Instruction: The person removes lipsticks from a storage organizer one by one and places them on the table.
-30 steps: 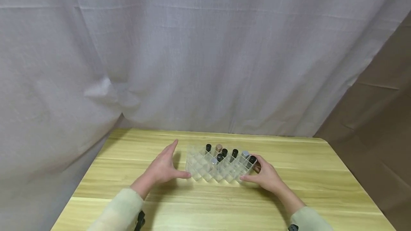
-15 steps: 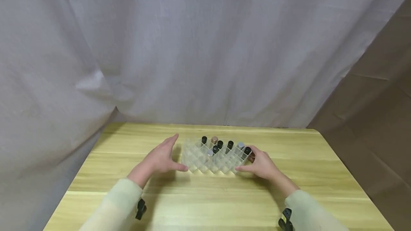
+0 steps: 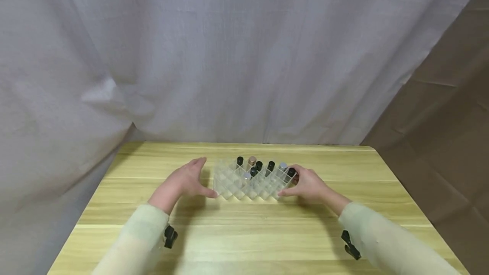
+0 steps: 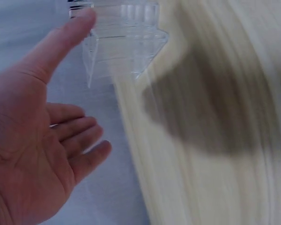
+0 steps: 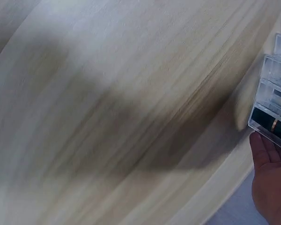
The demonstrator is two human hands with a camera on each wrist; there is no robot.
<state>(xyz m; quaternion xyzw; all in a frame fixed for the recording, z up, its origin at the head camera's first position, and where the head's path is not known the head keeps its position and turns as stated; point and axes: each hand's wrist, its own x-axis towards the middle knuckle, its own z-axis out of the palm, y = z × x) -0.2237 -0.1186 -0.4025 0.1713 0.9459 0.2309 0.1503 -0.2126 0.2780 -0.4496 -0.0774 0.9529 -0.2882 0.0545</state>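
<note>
A clear plastic lipstick organizer point(image 3: 229, 188) with diamond-shaped slots sits on the table. Several lipsticks stand in it, among them a copper-capped lipstick point(image 3: 252, 161) and a silver-capped lipstick point(image 3: 283, 166). A dark lipstick with a gold band point(image 5: 267, 118) shows in its end slot in the right wrist view. My right hand point(image 3: 311, 186) grips the organizer's right end, thumb at the front and fingers round the back. Beside the left end is my left hand point(image 3: 185, 181), its thumb at the front corner and its fingers extended apart from the plastic.
The organizer stands toward the back of the light wooden table point(image 3: 244, 232). A grey cloth curtain point(image 3: 214, 63) hangs behind the back edge, and a brown cloth point(image 3: 451, 147) hangs at the right. Each sleeve has a black device point(image 3: 170, 237) near the wrist.
The head view has tilted and shifted, so the table and organizer sit higher and further left in it. Both hands keep about the same places at the organizer's ends.
</note>
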